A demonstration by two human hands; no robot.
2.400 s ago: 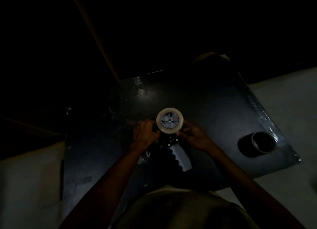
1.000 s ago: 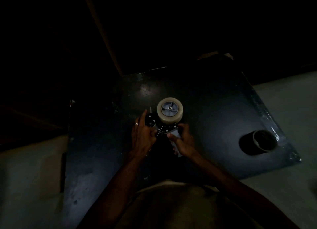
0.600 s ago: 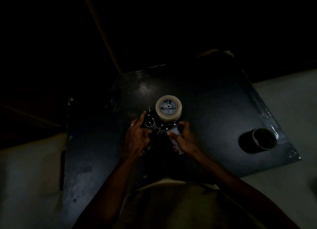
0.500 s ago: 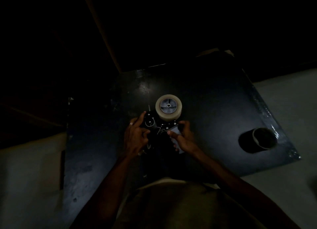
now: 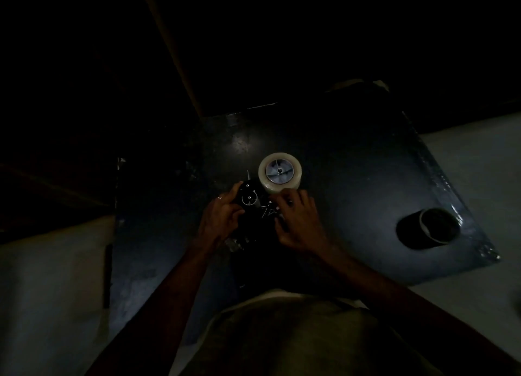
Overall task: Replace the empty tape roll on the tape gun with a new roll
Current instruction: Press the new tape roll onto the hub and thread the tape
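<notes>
Two hands work beside the mounted whitish tape roll (image 5: 279, 174): right hand (image 5: 298, 224), shifted forward, fingers grasping unclear; left hand (image 5: 222, 217) grips the black tape gun (image 5: 249, 206); threading likely.

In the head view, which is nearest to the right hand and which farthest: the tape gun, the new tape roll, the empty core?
From the right hand:
1. Tape gun: touching, under its fingers, on its left.
2. New tape roll: mounted on the gun, just beyond the fingertips.
3. Empty core: far off to the right, near the table edge.
</notes>
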